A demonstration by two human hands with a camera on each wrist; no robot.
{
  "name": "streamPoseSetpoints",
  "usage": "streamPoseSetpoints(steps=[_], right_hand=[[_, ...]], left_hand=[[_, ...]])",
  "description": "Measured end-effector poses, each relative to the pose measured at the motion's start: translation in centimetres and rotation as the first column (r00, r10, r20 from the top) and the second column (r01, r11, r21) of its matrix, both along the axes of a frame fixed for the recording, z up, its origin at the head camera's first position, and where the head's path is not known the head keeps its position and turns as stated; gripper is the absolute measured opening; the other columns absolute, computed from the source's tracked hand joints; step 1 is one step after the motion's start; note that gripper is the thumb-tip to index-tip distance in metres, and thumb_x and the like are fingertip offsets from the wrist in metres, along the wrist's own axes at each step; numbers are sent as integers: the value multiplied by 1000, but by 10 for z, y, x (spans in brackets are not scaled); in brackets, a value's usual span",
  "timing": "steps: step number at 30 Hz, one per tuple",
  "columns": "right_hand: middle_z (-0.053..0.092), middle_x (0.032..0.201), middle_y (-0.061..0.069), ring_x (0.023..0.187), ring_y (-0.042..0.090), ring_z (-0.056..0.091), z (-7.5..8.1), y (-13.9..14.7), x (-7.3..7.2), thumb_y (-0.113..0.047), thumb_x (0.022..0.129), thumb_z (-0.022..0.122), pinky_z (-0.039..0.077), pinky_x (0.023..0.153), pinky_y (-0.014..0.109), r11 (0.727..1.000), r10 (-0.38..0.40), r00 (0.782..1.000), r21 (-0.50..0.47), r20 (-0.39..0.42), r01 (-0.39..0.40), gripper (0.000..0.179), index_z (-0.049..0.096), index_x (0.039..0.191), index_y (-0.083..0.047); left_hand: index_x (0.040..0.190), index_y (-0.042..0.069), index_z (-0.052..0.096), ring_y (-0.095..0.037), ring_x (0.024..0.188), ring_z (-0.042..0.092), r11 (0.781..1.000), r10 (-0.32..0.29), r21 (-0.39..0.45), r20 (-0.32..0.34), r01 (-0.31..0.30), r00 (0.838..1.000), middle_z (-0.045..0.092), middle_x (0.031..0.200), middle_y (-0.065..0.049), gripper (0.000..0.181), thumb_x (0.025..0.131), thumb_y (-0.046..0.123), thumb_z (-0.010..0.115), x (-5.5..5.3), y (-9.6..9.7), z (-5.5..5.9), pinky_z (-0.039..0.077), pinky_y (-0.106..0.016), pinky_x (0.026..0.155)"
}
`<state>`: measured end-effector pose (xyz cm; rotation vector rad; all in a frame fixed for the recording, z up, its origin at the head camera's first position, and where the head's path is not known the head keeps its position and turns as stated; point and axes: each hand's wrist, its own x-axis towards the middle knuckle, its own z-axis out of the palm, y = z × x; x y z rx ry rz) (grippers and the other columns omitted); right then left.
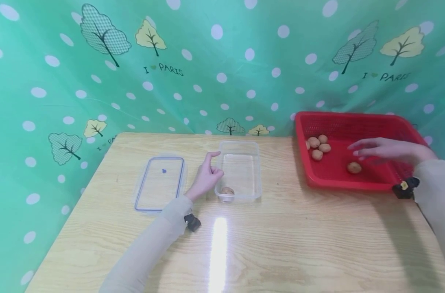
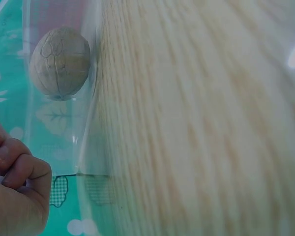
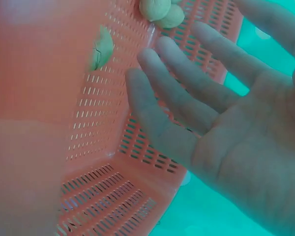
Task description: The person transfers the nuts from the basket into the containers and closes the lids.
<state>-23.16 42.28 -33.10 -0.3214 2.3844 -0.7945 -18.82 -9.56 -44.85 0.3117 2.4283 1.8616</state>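
My left hand [image 1: 206, 176] is at the left rim of a clear plastic box [image 1: 260, 171], its index finger crooked and the other fingers curled. In the left wrist view those curled fingers [image 2: 27, 172] show beside the box wall with nothing visible in them. One walnut [image 1: 227, 191] lies in the box's near left corner; the left wrist view shows this walnut [image 2: 60, 63] through the plastic. Over the red basket [image 1: 339, 185], my right hand [image 1: 387, 149] hovers with fingers spread and holding nothing. Below its fingertips sits a single walnut [image 1: 354, 167].
Several more walnuts [image 1: 317, 154] cluster at the basket's left side. A clear lid with a blue seal [image 1: 159, 184] lies flat left of the box. The patterned green cloth [image 1: 222, 61] hangs behind the wooden table [image 1: 299, 244].
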Motion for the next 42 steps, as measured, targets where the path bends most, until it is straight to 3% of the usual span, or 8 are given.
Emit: streamPoseSetpoints(steps=[8, 13, 16, 20, 27, 28, 34, 42], right_hand=[[46, 131, 27, 112, 39, 49, -17, -5, 9, -24, 91, 64, 53, 81, 42, 998, -18, 994, 55, -103, 24, 59, 42, 138, 4], [47, 130, 28, 114, 41, 45, -33, -5, 13, -27, 92, 63, 47, 85, 48, 997, -22, 991, 76, -136, 33, 57, 45, 137, 4], [50, 128, 26, 113, 40, 45, -40, -3, 17, -29, 92, 63, 46, 86, 50, 996, -53, 991, 58, -122, 60, 60, 44, 138, 2], [49, 129, 24, 111, 37, 49, -48, 3, 22, -31, 92, 64, 49, 83, 43, 996, -85, 993, 30, -86, 87, 64, 40, 142, 0], [51, 132, 23, 105, 16, 54, -62, 13, 19, -29, 95, 59, 49, 81, 29, 994, -104, 994, -22, -42, 103, 58, 45, 140, 3], [53, 131, 22, 104, 15, 53, -63, 13, 18, -29, 95, 60, 48, 81, 30, 995, -99, 994, -21, -51, 99, 58, 46, 140, 4], [54, 126, 18, 100, 6, 48, -66, 14, 16, -28, 87, 70, 46, 81, 33, 995, -95, 987, 8, -130, 97, 60, 51, 136, 1], [56, 116, 8, 96, -1, 45, -69, 13, 13, -25, 89, 70, 42, 77, 22, 986, -166, 957, -61, -237, 155, 51, 54, 130, 0]], left_hand=[[144, 4, 35, -10, 44, 31, 1000, 2, -4, -5, -2, 1000, 37, 53, 4, 66, 82, -8, 55, 0, -1, -1, 29, -21, 42], [144, 4, 34, -9, 43, 30, 1000, -1, -12, -6, 1, 1000, 36, 52, 5, 66, 82, -8, 55, 2, -1, 1, 28, -21, 40], [144, 5, 35, -9, 42, 30, 1000, -4, -15, -5, 4, 1000, 36, 52, 4, 67, 82, -8, 55, 3, -1, 2, 28, -21, 40], [145, 4, 33, -7, 42, 30, 1000, -14, -18, 12, 14, 1000, 36, 53, 3, 67, 83, -9, 55, 3, 0, 3, 28, -20, 41], [143, -5, 32, -4, 42, 30, 999, -32, -42, 29, 33, 999, 36, 54, 0, 64, 83, -14, 52, 22, 6, 44, 29, -18, 43], [143, -5, 32, -4, 42, 30, 999, -32, -42, 26, 33, 999, 35, 54, 0, 63, 83, -14, 52, 23, 6, 45, 29, -18, 43], [143, -4, 33, -3, 42, 30, 999, -36, -39, 16, 37, 999, 34, 54, 1, 63, 83, -14, 52, 21, 6, 44, 28, -19, 43], [143, -2, 34, -4, 42, 30, 999, -34, -27, 24, 35, 999, 34, 54, 1, 64, 83, -13, 52, 18, 4, 40, 29, -19, 43]])
